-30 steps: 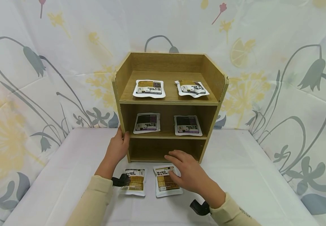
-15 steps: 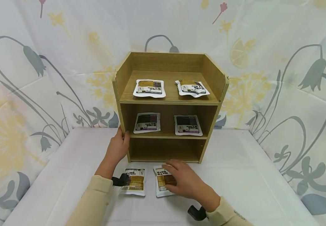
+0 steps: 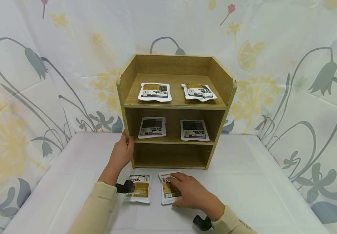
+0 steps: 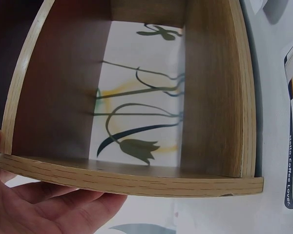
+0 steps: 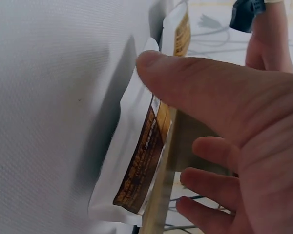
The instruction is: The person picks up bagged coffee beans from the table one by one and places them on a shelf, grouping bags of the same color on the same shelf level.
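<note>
My left hand grips the left side panel of a small wooden shelf, thumb at the front edge and fingers round the outside. In the left wrist view those fingers lie along the panel's outer face. Over the right one of two white and brown-gold pouches on the table is my right hand, fingers spread and loosely bent. The right wrist view shows the thumb overlapping that pouch's end, the other fingers apart from it. The left pouch lies beside it, partly behind the left wrist's black camera.
On the top board sit two brown-gold pouches, the left and the right. Two dark purple pouches, left and right, lie on the middle board. A white cloth covers the table; a flowered curtain hangs behind.
My right hand has come down and toward me over the right pouch, its thumb now near the pouch's front end. The left hand and the shelf have stayed put.
</note>
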Available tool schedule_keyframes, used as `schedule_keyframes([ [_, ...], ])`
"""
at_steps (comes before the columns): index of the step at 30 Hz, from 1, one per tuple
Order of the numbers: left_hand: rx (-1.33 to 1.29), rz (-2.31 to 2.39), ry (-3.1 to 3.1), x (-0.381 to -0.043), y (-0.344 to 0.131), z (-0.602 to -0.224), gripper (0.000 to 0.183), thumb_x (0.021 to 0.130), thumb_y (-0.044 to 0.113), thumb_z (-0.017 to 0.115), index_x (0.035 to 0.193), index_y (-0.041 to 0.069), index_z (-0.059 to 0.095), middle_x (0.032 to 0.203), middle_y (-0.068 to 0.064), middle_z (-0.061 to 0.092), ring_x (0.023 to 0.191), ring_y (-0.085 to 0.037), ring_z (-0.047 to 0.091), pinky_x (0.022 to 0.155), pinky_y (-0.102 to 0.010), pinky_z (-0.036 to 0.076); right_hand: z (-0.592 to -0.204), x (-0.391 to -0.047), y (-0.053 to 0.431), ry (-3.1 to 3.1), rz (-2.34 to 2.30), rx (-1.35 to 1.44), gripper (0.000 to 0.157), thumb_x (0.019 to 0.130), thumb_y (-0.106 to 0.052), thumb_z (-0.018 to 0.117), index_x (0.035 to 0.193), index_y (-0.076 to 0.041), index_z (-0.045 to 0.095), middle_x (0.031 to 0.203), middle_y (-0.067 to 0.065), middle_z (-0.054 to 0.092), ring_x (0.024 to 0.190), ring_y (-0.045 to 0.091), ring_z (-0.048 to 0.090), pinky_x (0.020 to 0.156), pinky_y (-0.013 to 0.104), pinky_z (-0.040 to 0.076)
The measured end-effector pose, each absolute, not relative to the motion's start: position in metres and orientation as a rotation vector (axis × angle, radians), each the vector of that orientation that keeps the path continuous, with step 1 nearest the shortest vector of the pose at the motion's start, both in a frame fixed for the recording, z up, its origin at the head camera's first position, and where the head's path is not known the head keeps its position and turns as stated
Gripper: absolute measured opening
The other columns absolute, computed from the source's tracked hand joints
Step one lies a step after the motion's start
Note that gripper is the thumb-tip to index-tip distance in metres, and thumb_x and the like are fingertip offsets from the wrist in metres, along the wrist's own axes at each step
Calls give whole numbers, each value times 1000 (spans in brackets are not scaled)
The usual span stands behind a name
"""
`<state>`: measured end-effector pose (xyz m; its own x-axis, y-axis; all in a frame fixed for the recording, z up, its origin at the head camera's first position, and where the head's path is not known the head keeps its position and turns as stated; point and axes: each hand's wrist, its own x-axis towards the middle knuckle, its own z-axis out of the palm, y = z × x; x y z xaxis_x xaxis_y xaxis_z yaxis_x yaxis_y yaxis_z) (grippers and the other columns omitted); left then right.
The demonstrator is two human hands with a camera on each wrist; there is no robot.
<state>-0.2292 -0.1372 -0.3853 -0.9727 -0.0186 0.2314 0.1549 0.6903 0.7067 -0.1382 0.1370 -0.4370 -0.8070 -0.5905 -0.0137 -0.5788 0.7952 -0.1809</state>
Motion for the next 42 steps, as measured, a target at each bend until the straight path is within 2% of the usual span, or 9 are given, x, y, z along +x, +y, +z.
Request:
schedule_keyframes([
  [6,-118,-1153,-2677,-229,-137,-385,56,105,35,28,152,4,22,128,-31,57,102,-43,66,80,-54,53,-438,-138,135,2897,-274,-932,86,72,-48,82,144,-20,45,146,6,46,134,27,46,102,49,44],
  [19,-110,-1155,-2676,-228,-136,-384,56,105,35,29,152,5,22,130,-31,57,103,-43,66,81,-54,53,-444,-142,134,2845,-252,-882,84,74,-45,81,145,-21,44,147,7,46,134,28,48,103,48,44],
  [27,-99,-1145,-2688,-228,-136,-383,57,105,35,28,152,4,21,130,-31,57,103,-43,66,81,-54,53,-443,-142,132,2847,-164,-937,69,81,-37,76,142,-20,49,143,6,51,130,26,51,101,43,47],
  [34,-90,-1153,-2692,-228,-136,-384,57,105,35,28,153,4,21,131,-31,56,105,-43,65,82,-54,53,-442,-141,134,2928,-90,-1112,60,77,-18,64,137,-16,56,135,5,58,121,23,59,97,39,49],
  [42,-96,-1151,-2685,-229,-136,-385,57,105,35,28,153,5,21,130,-31,57,103,-43,66,80,-54,53,-436,-142,137,3031,-124,-1254,43,87,-15,59,130,-13,61,127,3,64,116,20,62,95,37,51],
])
